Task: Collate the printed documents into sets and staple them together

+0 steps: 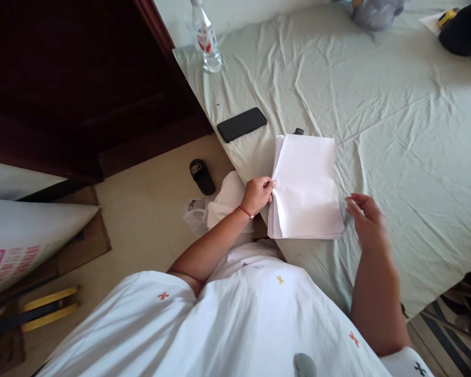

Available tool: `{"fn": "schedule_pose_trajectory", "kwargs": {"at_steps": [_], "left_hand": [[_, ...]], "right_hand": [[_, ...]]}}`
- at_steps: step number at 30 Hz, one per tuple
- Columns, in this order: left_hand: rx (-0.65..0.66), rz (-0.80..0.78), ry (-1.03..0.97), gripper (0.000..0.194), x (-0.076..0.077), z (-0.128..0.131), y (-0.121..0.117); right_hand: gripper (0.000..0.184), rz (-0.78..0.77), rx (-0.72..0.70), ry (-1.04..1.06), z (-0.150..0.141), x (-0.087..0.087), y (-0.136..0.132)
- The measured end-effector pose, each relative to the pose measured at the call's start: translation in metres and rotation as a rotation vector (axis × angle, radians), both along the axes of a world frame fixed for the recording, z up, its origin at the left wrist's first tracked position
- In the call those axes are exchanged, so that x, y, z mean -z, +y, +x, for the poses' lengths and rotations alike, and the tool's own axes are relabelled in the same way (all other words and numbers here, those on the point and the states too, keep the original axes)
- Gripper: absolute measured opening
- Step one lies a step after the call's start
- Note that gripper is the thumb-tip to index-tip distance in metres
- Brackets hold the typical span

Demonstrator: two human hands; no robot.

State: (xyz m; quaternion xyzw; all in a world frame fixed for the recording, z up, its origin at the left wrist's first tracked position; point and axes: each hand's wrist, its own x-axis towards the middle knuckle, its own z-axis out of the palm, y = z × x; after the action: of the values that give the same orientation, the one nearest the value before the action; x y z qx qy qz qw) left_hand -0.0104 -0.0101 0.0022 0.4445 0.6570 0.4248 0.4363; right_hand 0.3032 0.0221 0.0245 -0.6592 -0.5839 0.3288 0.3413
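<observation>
A stack of white paper sheets (pixel 306 188) lies near the front edge of the cloth-covered surface. The left edge of its upper sheets is lifted and slightly bowed. My left hand (pixel 258 195), with a red string bracelet at the wrist, pinches that edge between thumb and fingers. Just right of the stack hovers my right hand (pixel 367 217), a little blurred, its fingers loosely bent and apart from the thumb. Nothing shows in it, and it does not touch the paper. A small dark object (pixel 299 131) peeks out behind the stack's far edge.
A black phone (pixel 242 124) and a clear plastic bottle (pixel 207 39) stand or lie along the left side of the pale green cloth (pixel 412 173). At the far right is a black item (pixel 465 31). A black slipper (pixel 202 176) and a white bag (pixel 225 201) are below.
</observation>
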Motion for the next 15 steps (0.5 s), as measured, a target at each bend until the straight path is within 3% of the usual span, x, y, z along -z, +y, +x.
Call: {"fn": "schedule_pose_trajectory", "kwargs": {"at_steps": [3, 7, 11, 15], "left_hand": [[0.012, 0.019, -0.022, 0.032, 0.001, 0.0, -0.001], [0.061, 0.078, -0.108, 0.036, -0.004, -0.002, -0.01], [0.164, 0.158, -0.081, 0.04, -0.021, -0.008, -0.021], [0.219, 0.285, -0.057, 0.041, -0.035, -0.017, -0.024]], "right_hand": [[0.056, -0.006, -0.018, 0.003, -0.014, 0.015, 0.02], [0.067, -0.001, -0.064, 0.073, -0.027, 0.019, 0.041], [0.078, -0.083, -0.132, 0.246, -0.031, 0.011, 0.051], [0.08, -0.324, -0.16, 0.375, -0.034, -0.008, 0.043]]}}
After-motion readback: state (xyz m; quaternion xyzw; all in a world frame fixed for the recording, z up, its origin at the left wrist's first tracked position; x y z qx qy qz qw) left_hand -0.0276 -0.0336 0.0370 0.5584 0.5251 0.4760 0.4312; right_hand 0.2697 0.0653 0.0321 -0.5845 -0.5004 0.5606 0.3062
